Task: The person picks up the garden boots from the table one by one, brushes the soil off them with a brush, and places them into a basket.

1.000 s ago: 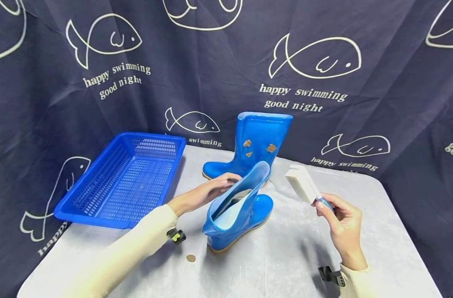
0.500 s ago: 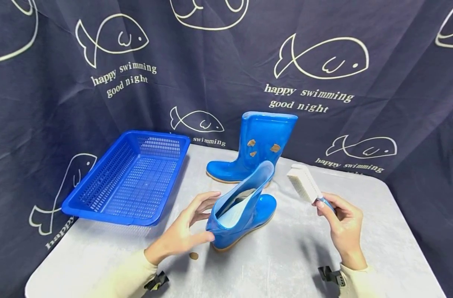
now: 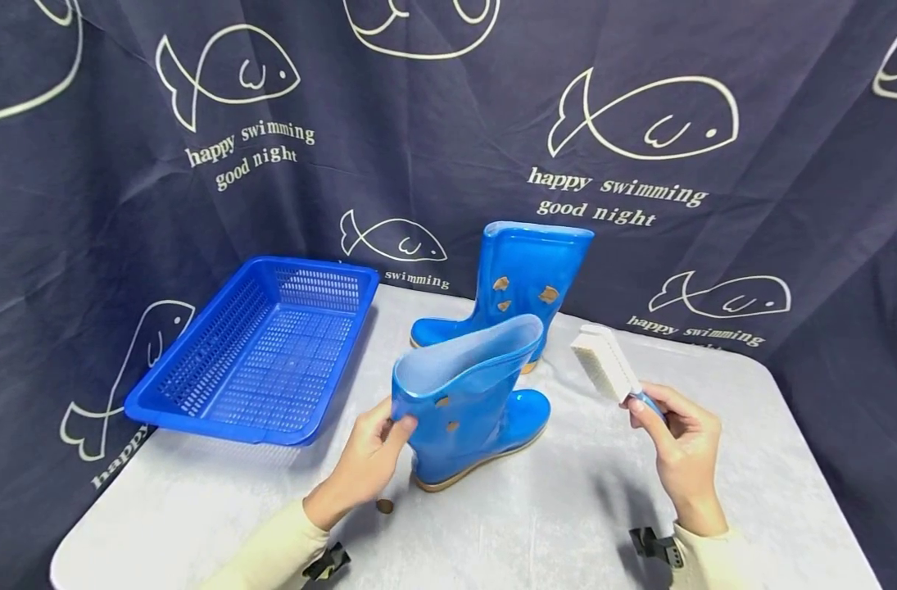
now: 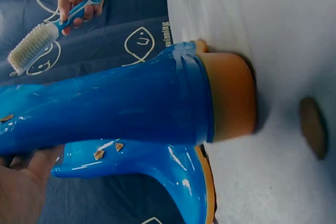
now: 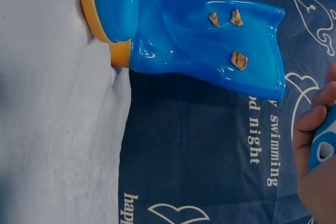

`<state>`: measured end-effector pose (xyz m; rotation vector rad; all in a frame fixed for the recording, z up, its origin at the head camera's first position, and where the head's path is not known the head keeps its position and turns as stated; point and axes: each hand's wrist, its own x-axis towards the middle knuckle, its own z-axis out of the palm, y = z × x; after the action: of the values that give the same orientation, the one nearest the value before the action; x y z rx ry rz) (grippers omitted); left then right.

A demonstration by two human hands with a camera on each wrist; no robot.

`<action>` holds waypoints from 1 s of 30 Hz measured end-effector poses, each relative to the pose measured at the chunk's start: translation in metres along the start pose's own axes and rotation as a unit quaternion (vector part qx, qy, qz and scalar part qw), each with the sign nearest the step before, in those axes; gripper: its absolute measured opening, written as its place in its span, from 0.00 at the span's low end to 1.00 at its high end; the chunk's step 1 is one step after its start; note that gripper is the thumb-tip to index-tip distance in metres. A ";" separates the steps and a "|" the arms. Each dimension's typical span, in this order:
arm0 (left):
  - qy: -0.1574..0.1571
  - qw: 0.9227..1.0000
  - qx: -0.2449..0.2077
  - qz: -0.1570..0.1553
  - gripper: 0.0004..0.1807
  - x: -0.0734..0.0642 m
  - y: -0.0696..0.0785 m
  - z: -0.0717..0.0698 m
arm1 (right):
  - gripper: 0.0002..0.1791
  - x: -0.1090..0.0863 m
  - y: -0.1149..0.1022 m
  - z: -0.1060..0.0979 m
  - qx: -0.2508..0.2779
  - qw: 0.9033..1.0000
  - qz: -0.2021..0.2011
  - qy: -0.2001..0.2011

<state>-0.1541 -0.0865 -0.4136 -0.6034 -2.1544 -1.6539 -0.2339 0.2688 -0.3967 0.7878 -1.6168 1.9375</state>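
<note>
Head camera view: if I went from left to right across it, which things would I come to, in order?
Blue basket, left hand, nearer blue boot, white-bristled brush, right hand.

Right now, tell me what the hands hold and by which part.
The right hand holds the brush by its blue handle; the left hand grips the nearer boot by its upper shaft.
</note>
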 end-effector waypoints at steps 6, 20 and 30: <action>0.066 0.995 -0.012 -0.071 0.16 0.020 0.000 -0.004 | 0.10 0.001 -0.002 0.003 0.001 1.000 -0.005 0.002; 0.114 0.950 -0.222 -0.189 0.28 0.070 0.006 0.001 | 0.15 0.007 -0.022 0.039 -0.111 0.990 -0.077 -0.034; 0.095 0.930 -0.288 -0.206 0.28 0.077 -0.009 0.006 | 0.15 0.011 -0.034 0.065 -0.195 0.972 -0.127 -0.031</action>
<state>-0.2240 -0.0734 -0.3828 -0.1124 -1.7202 -2.4896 -0.2101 0.2109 -0.3566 0.8459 -1.7616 1.3734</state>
